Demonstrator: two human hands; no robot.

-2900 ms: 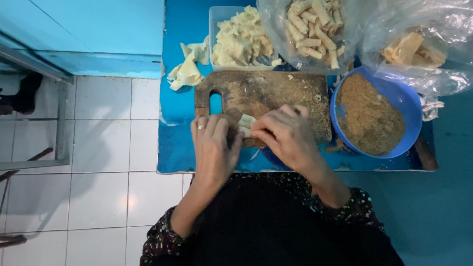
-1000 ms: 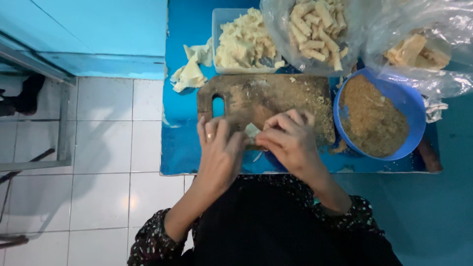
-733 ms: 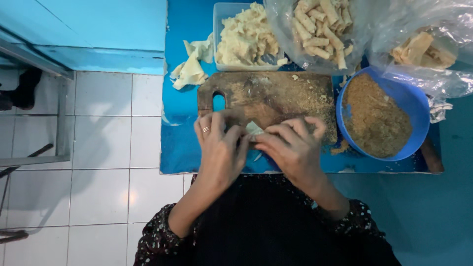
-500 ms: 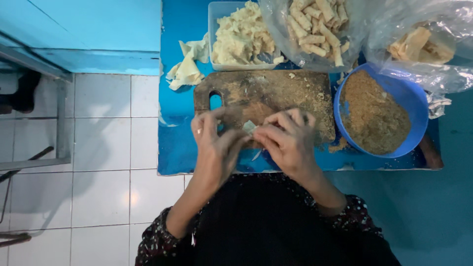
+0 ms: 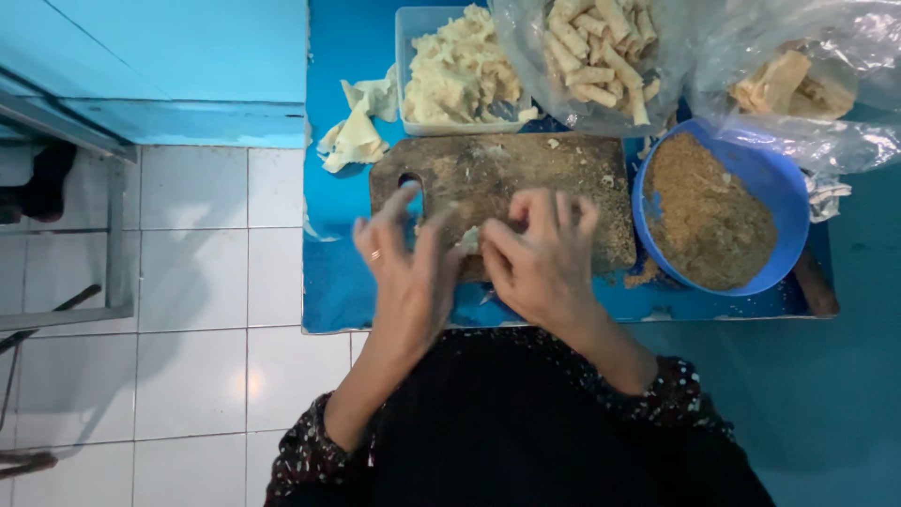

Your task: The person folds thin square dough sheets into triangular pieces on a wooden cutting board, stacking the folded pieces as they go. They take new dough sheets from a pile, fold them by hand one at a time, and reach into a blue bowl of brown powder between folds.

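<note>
- While both hands meet at the frame's centre, the left hand (image 5: 405,282) and right hand (image 5: 537,255) pinch a small pale wrapper piece (image 5: 468,241) between curled fingertips, over the wooden board (image 5: 526,174).
- Loose pinching could let the roll open, I judge.
- The blue bowl of crumbs (image 5: 718,211), right of centre, sits close enough for a wrist to knock.

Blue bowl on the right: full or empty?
Nearly full: the blue bowl holds a brown crumb mound rising close to its rim.
</note>
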